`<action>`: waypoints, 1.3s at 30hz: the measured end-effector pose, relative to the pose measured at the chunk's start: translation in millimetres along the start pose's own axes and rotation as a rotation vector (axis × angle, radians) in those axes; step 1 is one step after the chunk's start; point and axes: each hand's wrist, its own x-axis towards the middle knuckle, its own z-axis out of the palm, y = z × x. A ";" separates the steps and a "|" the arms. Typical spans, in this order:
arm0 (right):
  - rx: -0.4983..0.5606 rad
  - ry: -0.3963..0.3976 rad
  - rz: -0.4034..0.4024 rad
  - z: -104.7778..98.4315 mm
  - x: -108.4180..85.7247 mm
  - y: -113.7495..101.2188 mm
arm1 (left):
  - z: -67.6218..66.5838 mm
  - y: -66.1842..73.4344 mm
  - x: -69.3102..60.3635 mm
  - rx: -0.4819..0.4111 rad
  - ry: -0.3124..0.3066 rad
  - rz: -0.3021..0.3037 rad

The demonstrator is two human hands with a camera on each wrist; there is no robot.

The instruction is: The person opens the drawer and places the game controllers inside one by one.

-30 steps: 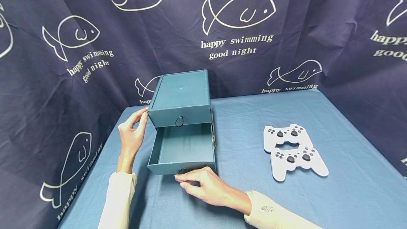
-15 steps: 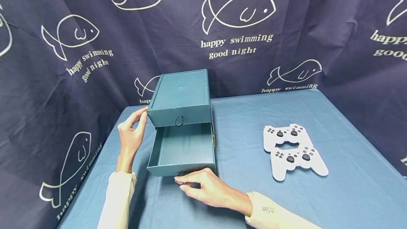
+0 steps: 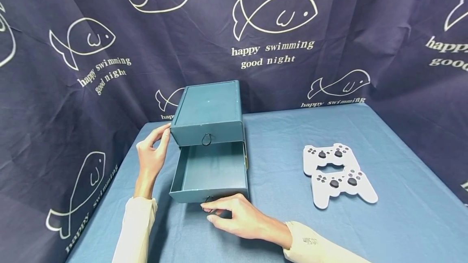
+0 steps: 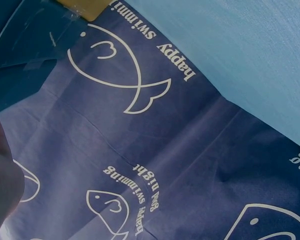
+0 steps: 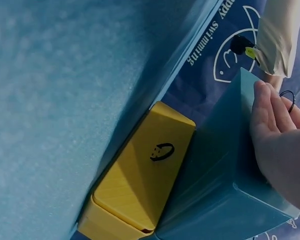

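Note:
A teal drawer cabinet (image 3: 210, 102) stands at the back left of the table, its upper drawer closed. Below that, a teal drawer (image 3: 215, 165) is pulled far out, and nothing lies inside it. My right hand (image 3: 245, 218) holds the thin black loop handle (image 5: 288, 100) on this drawer's front; fingers partly cover the loop. With extended fingers my left hand (image 3: 151, 153) touches the cabinet's left side near the upper front corner. Only part of the left hand (image 4: 5, 180) shows in the left wrist view.
Two white game controllers (image 3: 329, 173) lie overlapping on the blue-covered table (image 3: 278, 165) at the right. A yellow drawer front (image 5: 145, 170) with a black loop shows beside the teal drawer in the right wrist view. Dark blue fish-print cloth (image 3: 274, 76) hangs behind and at both sides.
The pulled-out drawer's front and my right hand have come very slightly nearer to me. My left hand stays at the cabinet's side.

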 end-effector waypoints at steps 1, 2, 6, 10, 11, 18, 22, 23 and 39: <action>-0.004 -0.002 -0.008 -0.2 -0.7 -0.3 | 0.2 -0.2 -0.4 0.003 0.001 0.001; -0.001 0.000 -0.013 -0.5 -1.5 -0.6 | 0.2 -0.2 -0.9 0.005 0.000 0.000; -0.016 0.019 -0.082 -3.8 -5.4 -1.7 | -0.1 0.2 -1.0 0.008 -0.002 0.002; -0.077 0.066 -0.251 -14.3 -9.7 -2.0 | -0.4 -1.0 -0.9 0.003 -0.005 0.003; -0.091 0.079 -0.304 -18.1 -10.0 -1.8 | -0.3 -1.2 -0.7 0.002 -0.004 0.004; -0.095 0.169 -0.575 -52.4 -5.3 -13.6 | -1.5 10.5 1.3 -0.008 0.002 0.016; -0.114 0.251 -0.610 -76.3 -8.2 -17.4 | -2.1 24.8 4.5 -0.013 0.006 0.019; -0.121 0.272 -0.606 -82.8 -10.7 -16.4 | -2.0 26.5 5.0 -0.012 0.006 0.019; -0.385 0.551 -0.132 -196.9 -87.7 2.9 | -0.3 -3.6 0.2 0.014 -0.003 0.015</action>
